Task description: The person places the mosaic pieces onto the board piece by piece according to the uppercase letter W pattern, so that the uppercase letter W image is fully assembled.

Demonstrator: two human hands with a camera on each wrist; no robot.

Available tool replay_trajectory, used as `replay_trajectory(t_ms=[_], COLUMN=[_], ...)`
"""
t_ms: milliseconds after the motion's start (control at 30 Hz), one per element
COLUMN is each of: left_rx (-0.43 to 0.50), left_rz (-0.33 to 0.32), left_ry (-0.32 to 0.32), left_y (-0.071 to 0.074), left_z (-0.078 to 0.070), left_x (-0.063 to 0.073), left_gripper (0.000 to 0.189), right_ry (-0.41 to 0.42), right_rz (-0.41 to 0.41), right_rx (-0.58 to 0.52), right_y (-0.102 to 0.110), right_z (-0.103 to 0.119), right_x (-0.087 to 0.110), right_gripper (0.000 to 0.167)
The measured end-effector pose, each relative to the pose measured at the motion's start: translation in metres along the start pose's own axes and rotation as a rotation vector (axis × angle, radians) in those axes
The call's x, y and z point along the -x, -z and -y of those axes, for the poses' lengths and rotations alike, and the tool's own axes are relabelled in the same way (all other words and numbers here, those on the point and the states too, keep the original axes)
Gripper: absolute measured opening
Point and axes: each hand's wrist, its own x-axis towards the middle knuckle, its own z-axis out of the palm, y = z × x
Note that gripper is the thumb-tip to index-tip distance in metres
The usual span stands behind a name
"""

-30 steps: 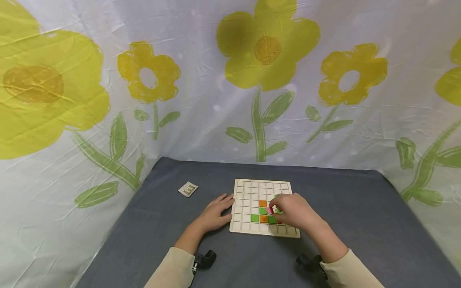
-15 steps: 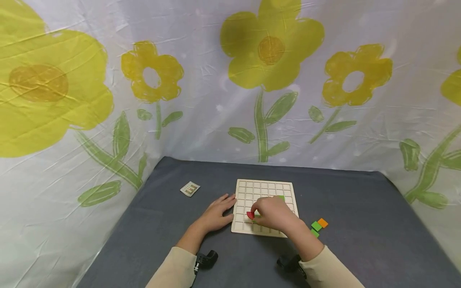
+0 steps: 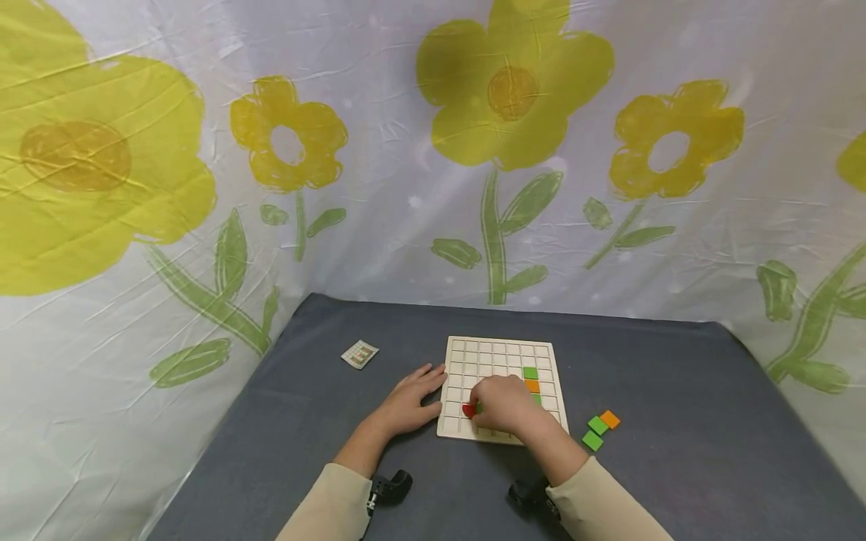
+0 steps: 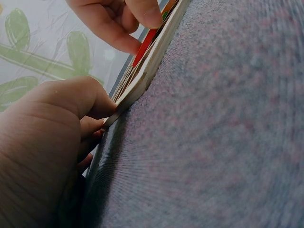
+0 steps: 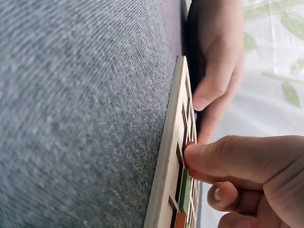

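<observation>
A pale wooden grid board (image 3: 467, 368) lies on the dark cloth. My right hand (image 3: 504, 406) is over its lower left part, pinching a small red tile (image 3: 469, 411) between thumb and fingertips. In the left wrist view the red tile (image 4: 144, 46) stands tilted on edge, low over the grid. Beside it a green tile (image 5: 185, 191) and an orange tile (image 5: 180, 220) sit in cells. My left hand (image 3: 408, 402) rests with extended fingers against the board's left edge, thumb touching it. The right hand hides much of the coloured pattern.
Two loose green tiles (image 3: 592, 440) and an orange tile (image 3: 610, 419) lie right of the board. A small pattern card (image 3: 360, 354) lies at the back left. Behind the table hangs a flowered curtain (image 3: 379, 248).
My right hand has moved left across the board with the red tile, then lowered slightly. The loose tiles and the board's right-hand tiles have come into view. My left hand stays at the edge.
</observation>
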Motion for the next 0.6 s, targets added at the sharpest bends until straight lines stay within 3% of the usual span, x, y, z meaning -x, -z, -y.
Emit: replay_trajectory(t_ms=[433,600], left_rx=[-0.011,-0.022], left_rz=[0.007,0.008], left_ry=[0.006,0.009], left_y=[0.0007,0.0011], left_z=[-0.0017,-0.0015], left_x=[0.0001,0.0003], left_gripper=[0.058,0.058], right_ry=[-0.045,-0.025], right_rz=[-0.054,-0.066], right_rx=[-0.030,-0.020], right_y=[-0.0048,-0.0062], right_z=[-0.0007,-0.0030], right_x=[-0.0040,-0.0036], right_gripper=[0.004,0.008])
